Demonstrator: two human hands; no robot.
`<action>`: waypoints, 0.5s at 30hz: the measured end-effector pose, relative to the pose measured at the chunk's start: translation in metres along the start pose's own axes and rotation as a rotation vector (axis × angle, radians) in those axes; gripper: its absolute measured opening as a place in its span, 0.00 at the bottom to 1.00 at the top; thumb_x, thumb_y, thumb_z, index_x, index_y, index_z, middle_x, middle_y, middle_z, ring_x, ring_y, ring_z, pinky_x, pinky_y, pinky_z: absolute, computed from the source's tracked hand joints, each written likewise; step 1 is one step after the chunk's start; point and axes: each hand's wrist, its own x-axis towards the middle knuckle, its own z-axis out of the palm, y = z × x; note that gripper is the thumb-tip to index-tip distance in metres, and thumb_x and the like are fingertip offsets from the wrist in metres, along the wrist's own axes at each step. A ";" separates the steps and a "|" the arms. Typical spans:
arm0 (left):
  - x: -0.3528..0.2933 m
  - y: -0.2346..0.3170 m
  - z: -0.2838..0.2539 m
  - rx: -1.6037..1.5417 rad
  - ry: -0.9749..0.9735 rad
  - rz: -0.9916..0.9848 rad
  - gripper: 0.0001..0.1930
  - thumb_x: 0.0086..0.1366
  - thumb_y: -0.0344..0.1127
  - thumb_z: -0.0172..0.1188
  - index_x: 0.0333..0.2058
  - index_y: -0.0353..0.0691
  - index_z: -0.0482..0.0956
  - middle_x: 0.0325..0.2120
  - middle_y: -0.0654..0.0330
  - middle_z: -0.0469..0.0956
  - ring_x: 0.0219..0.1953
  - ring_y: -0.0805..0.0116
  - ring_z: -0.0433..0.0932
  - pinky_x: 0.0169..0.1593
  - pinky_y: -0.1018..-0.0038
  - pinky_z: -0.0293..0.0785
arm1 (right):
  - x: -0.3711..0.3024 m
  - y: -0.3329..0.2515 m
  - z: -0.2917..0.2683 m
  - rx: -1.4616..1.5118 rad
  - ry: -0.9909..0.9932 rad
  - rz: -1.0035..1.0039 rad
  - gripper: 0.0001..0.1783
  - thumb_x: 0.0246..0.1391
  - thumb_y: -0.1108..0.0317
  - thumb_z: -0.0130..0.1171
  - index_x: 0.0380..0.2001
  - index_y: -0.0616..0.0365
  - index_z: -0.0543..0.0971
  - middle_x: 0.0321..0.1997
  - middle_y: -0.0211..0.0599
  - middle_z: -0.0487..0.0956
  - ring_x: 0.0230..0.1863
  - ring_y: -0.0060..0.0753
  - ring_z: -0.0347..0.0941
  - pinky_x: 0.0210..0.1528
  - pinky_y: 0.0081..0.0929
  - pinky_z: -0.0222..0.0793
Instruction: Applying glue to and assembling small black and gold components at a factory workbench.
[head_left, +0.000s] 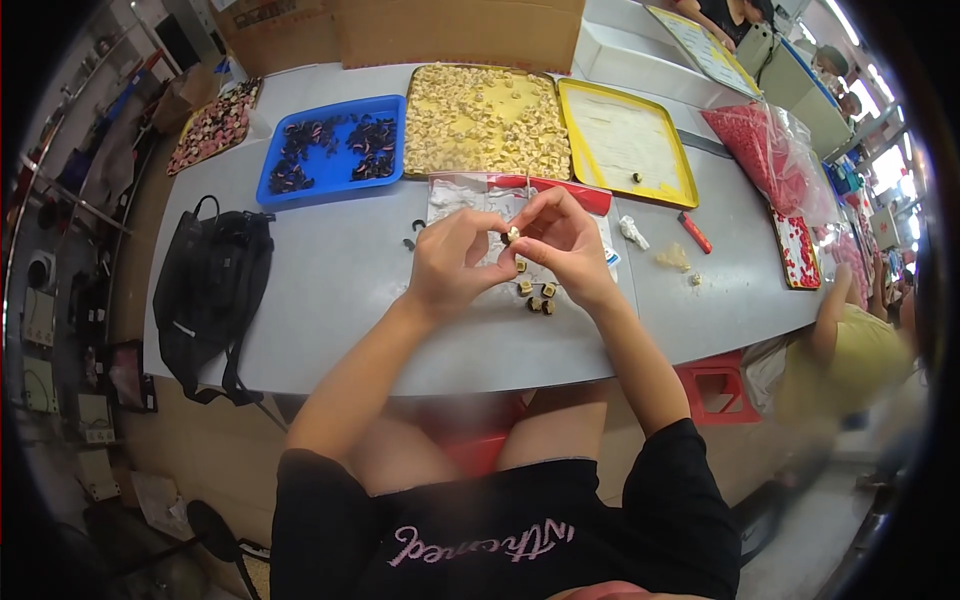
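My left hand point(448, 258) and my right hand point(566, 248) meet over the table, fingertips closed on one small cream-and-dark piece point(511, 236). Just below them lie several similar small pieces point(540, 298), cream with dark sides. White paper point(455, 198) is spread beneath and behind my hands. A blue tray point(264, 190) at the left carries dark curved pieces point(372, 140). Behind my hands, a yellow tray point(408, 130) is covered with small cream pieces point(490, 110). Two dark bits point(412, 240) rest left of my left hand.
A yellow tray with a white sheet point(620, 130) stands back right, bearing one small dark piece point(637, 178). A black bag point(215, 290) lies left. Right are a red stick point(695, 232), crumpled white tissue point(632, 232) and a bag of red pieces point(770, 160). Another person point(835, 350) sits beyond.
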 end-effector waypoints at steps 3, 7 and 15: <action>0.003 0.001 0.003 0.012 0.002 0.016 0.17 0.40 0.25 0.68 0.32 0.43 0.75 0.14 0.66 0.63 0.14 0.76 0.61 0.18 0.77 0.57 | 0.001 0.001 -0.003 0.019 -0.005 0.022 0.17 0.46 0.79 0.63 0.36 0.58 0.68 0.35 0.32 0.73 0.39 0.22 0.71 0.42 0.21 0.69; -0.001 -0.003 0.000 0.032 -0.008 -0.018 0.18 0.42 0.25 0.68 0.35 0.43 0.74 0.14 0.67 0.65 0.14 0.77 0.63 0.18 0.79 0.59 | 0.005 0.009 -0.002 0.097 -0.020 0.017 0.19 0.45 0.80 0.64 0.38 0.56 0.67 0.36 0.30 0.73 0.42 0.22 0.71 0.44 0.23 0.69; 0.001 0.003 -0.005 -0.020 0.043 0.063 0.25 0.45 0.21 0.64 0.43 0.40 0.69 0.21 0.61 0.68 0.21 0.71 0.66 0.25 0.78 0.62 | 0.004 0.003 -0.013 0.059 0.121 -0.078 0.15 0.51 0.75 0.61 0.41 0.58 0.68 0.39 0.30 0.72 0.43 0.20 0.69 0.47 0.21 0.68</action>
